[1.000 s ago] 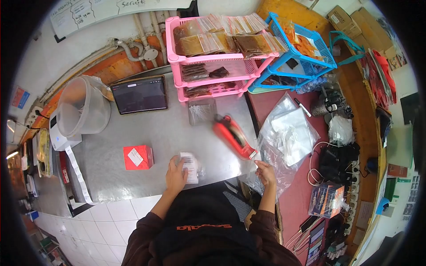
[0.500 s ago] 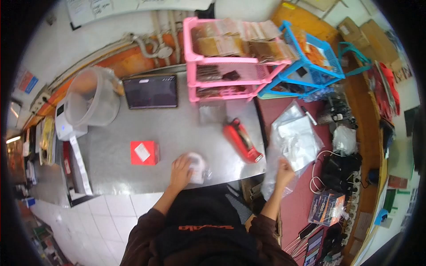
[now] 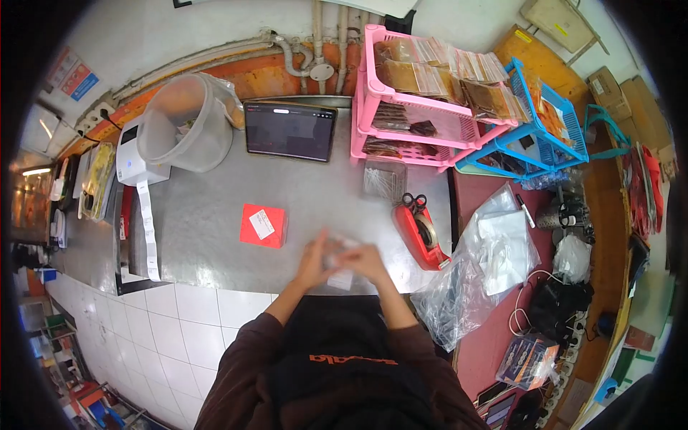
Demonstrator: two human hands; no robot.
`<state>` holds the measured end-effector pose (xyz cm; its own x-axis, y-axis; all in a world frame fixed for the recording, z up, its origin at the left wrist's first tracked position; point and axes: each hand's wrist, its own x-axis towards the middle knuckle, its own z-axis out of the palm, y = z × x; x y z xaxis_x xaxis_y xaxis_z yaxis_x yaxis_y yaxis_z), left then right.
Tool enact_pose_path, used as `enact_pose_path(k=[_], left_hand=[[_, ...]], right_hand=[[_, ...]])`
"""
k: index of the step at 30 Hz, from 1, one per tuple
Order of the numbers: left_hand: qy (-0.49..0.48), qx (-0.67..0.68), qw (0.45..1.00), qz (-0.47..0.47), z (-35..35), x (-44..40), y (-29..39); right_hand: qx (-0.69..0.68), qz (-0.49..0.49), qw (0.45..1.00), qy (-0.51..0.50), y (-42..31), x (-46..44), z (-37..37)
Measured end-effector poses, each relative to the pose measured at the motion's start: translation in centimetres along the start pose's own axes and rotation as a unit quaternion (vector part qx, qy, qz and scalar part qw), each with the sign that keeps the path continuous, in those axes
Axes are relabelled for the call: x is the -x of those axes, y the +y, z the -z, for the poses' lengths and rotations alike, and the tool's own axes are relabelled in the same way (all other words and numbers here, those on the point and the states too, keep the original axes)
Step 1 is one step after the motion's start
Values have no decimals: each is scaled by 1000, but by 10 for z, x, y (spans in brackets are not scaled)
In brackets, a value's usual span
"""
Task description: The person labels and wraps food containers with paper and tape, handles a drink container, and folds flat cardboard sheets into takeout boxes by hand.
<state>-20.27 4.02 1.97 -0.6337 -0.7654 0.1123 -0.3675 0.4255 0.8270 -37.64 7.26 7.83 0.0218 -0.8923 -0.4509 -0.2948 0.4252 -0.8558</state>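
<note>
Right grip (image 3: pixel 367 262) has swung in to meet left grip (image 3: pixel 311 265); handling looks two-handed. Packet (image 3: pixel 341 279) sits between and under them. Blur: finger closure, can't tell. Dispenser (image 3: pixel 417 238) right of both.

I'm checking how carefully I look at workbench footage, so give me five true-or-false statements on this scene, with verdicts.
1. The red box bears a white label. True.
2. The left hand and right hand are wide apart. False: they are close together.
3. The pink rack stands left of the blue rack. True.
4. The tape dispenser is green. False: it is red.
5. The tablet is right of the pink rack. False: it is left of it.
</note>
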Motion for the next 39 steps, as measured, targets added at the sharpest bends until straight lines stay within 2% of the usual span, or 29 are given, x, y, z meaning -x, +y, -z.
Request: enact_pose_path(k=[1,3,5,7,10,12,13,15,17,18,19,20,21,22,23,24,26,27,29,30,32,33,35,36,38,39], left_hand=[[-4,9,1000,2,2,-1,1],[-19,-9,1000,13,1,2,-2],[-37,-25,999,25,-2,5,-7],[-67,-178,982,-12,-5,8,-7],[-74,-174,982,9,-6,9,-6],[-87,-210,974,-16,-8,12,-10],[-98,-245,964,-38,-9,12,-12],[-87,-222,971,-16,-4,13,-4],[-77,-199,977,5,-16,19,-11],[5,-69,996,50,-40,27,-31],[87,63,990,93,-52,29,-42],[93,61,989,92,-50,23,-36],[70,145,976,146,-44,18,-25],[44,229,952,198,-35,14,-14],[52,235,956,170,-23,10,-5],[60,232,956,169,-6,7,7],[143,158,968,134,29,7,31],[146,156,967,136,48,7,32],[268,206,937,85,96,7,21],[269,205,937,83,116,7,14],[333,319,871,169,150,12,-1],[335,319,871,167,160,17,-14],[283,264,903,184,167,23,-54],[283,264,904,180,166,26,-71],[302,180,921,167,157,32,-94],[298,183,922,165,165,31,-82]], right_hand=[[1,1,1000,-2,6,-13,-10],[242,-98,964,44,5,-32,-24],[282,-135,948,67,0,-42,-33],[321,-174,927,90,-3,-43,-34],[377,-150,910,90,-15,-34,-23],[384,-161,904,97,-20,-13,-1],[386,-166,903,94,-3,-9,7],[391,-168,901,89,46,-1,16],[120,-149,968,165,93,9,12],[-96,-131,966,202,110,10,-6],[-144,-112,958,221,106,14,-17],[-191,-92,948,237,98,15,-23],[-190,-87,950,231,91,13,-24],[-211,-130,943,223,84,11,-24],[-232,-172,933,215,78,9,-25],[-229,-154,936,217,63,7,-25],[-263,-86,941,194,22,4,-28],[-263,-87,942,190,5,0,-35],[-328,30,938,112,-38,-15,-56],[-327,18,942,78,-78,-15,-65],[-320,47,945,49,-81,-44,-94],[-319,50,945,48,-71,-60,-105],[-200,30,973,114,-48,-87,-130],[-199,34,973,116,-49,-90,-140],[-183,62,947,257,-51,-91,-157],[-288,-23,940,179,-70,-83,-158]])
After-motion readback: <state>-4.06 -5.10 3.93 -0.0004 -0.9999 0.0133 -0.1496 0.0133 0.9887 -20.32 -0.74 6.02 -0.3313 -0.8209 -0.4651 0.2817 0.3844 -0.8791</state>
